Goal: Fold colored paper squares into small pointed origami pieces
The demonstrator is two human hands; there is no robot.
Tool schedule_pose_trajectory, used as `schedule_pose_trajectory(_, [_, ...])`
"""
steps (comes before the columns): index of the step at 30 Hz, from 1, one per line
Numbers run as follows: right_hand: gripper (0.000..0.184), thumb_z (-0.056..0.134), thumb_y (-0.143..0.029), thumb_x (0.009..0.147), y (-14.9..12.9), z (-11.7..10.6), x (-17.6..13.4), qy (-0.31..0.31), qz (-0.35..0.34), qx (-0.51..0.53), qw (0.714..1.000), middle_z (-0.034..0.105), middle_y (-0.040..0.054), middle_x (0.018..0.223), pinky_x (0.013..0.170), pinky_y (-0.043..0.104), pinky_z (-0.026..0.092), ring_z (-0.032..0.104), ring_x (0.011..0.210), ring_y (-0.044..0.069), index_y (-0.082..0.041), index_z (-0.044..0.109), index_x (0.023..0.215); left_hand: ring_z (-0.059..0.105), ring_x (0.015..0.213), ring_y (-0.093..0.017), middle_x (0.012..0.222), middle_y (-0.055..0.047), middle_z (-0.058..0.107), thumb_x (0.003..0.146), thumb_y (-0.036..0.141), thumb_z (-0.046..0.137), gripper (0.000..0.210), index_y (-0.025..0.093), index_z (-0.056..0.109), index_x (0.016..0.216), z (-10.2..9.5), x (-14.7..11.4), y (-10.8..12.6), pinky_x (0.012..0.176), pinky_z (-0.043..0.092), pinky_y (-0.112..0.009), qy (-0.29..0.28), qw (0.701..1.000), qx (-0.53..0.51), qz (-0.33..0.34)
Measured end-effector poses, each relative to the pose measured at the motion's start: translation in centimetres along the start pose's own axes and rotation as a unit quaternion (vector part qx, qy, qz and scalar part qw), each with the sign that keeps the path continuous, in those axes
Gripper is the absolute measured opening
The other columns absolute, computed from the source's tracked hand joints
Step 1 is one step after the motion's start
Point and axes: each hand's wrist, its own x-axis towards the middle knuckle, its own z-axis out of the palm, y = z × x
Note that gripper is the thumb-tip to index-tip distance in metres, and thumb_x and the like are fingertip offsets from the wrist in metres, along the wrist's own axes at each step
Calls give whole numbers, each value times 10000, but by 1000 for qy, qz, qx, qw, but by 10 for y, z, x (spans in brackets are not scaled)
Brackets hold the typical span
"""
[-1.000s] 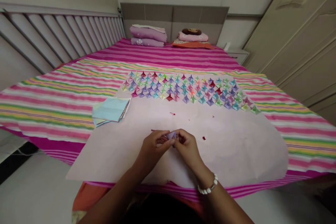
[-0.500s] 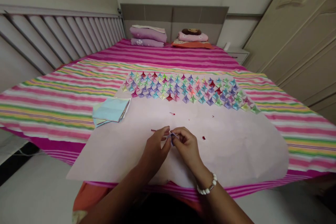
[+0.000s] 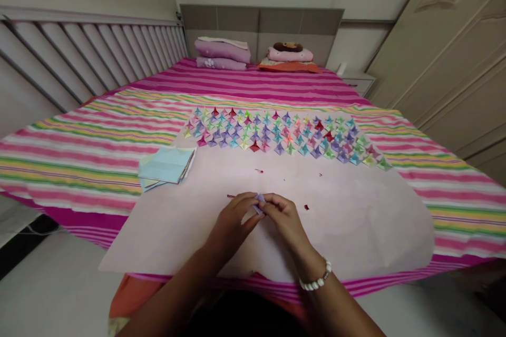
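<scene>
Between my fingertips is a small piece of folded lilac paper (image 3: 258,204). My left hand (image 3: 233,219) pinches it from the left, and my right hand (image 3: 283,215) grips its right side, with a white bead bracelet (image 3: 317,280) on that wrist. Both hands are just above a large pale sheet (image 3: 197,226) spread over the bed. Beyond them, rows of small folded paper shapes (image 3: 279,148) in many colours cover the far part of the sheet. A stack of square papers (image 3: 166,165), light blue on top, lies to the left.
Small dark red scraps (image 3: 306,207) lie scattered on the sheet. Striped bedding (image 3: 79,163) surrounds it. Folded purple bedding (image 3: 222,50) and a pink pile (image 3: 290,55) rest by the headboard (image 3: 261,23). A slatted rail (image 3: 98,52) runs along the left.
The lilac paper has turned between my fingers, so more of its flat face shows. My left fingers have shifted closer around it, and my right wrist has moved slightly right.
</scene>
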Motion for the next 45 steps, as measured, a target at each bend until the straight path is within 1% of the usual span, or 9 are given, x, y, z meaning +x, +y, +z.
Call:
schedule_pose_trajectory(5, [263, 618, -408, 809, 3, -2, -1, -49, 1, 26, 998, 608, 10, 623, 644, 284, 430, 545, 619, 141, -170, 730, 808, 643, 897, -171, 935, -55, 694, 814, 179, 630, 70, 187, 686, 856, -6, 5, 2, 803, 527, -294, 43, 997, -48, -40])
schedule_pose_trajectory(12, [274, 662, -424, 783, 2, -2, -3, -87, 17, 40, 995, 613, 5, 599, 611, 271, 409, 535, 587, 132, -173, 729, 868, 638, 833, -161, 868, -33, 710, 774, 189, 663, 60, 207, 719, 788, -11, 6, 8, 683, 496, -248, 78, 981, -139, -110])
schedule_pose_trajectory(20, [256, 758, -418, 680, 0, 2, -6, -86, 27, -5, 996, 579, -23, 538, 549, 259, 399, 509, 518, 116, -176, 694, 735, 616, 660, -137, 712, -14, 684, 724, 265, 704, 117, 163, 663, 767, -7, 11, 10, 620, 496, -248, 84, 915, -300, -256])
schedule_pose_trajectory(27, [292, 740, -416, 693, 1, 4, -6, -57, 16, -31, 998, 606, -13, 574, 503, 236, 365, 487, 480, 92, -165, 608, 623, 619, 682, -135, 742, 9, 677, 685, 243, 730, 472, 164, 576, 1124, -3, 12, 9, 660, 490, -260, 101, 897, -332, -273])
schedule_pose_trajectory(29, [294, 725, -420, 707, 1, 4, -6, -59, 7, -36, 998, 601, -17, 571, 502, 236, 366, 485, 478, 93, -170, 595, 625, 609, 654, -134, 721, 9, 668, 685, 268, 724, 396, 157, 616, 1049, -3, 13, 9, 636, 479, -258, 83, 898, -330, -279])
schedule_pose_trajectory(31, [292, 732, -418, 700, 1, 4, -6, -62, 7, -40, 997, 601, -18, 573, 499, 234, 366, 485, 479, 94, -172, 591, 631, 571, 601, -121, 653, 14, 637, 717, 308, 690, 199, 152, 658, 835, -3, 14, 10, 593, 448, -245, 58, 908, -311, -273])
schedule_pose_trajectory(34, [304, 752, -420, 677, 0, 6, -6, -65, 18, -38, 997, 598, -21, 568, 493, 231, 371, 482, 475, 94, -176, 579, 627, 494, 558, -105, 544, 31, 550, 772, 337, 629, 251, 161, 596, 596, -3, 16, 11, 556, 389, -234, 48, 924, -276, -259])
schedule_pose_trajectory(39, [329, 696, -473, 726, 0, 6, -3, -85, 12, -56, 995, 594, -12, 574, 494, 235, 357, 476, 478, 96, -172, 604, 632, 462, 567, -110, 526, 35, 496, 838, 366, 549, 361, 171, 525, 535, -5, 19, 10, 582, 369, -244, 33, 930, -266, -249])
schedule_pose_trajectory(45, [392, 619, -520, 784, 7, 9, 3, -97, -13, -86, 991, 553, -22, 517, 489, 235, 351, 452, 466, 100, -187, 545, 590, 411, 577, -105, 565, 40, 417, 813, 362, 574, 387, 175, 444, 500, -3, 19, 2, 573, 341, -244, 75, 946, -212, -234])
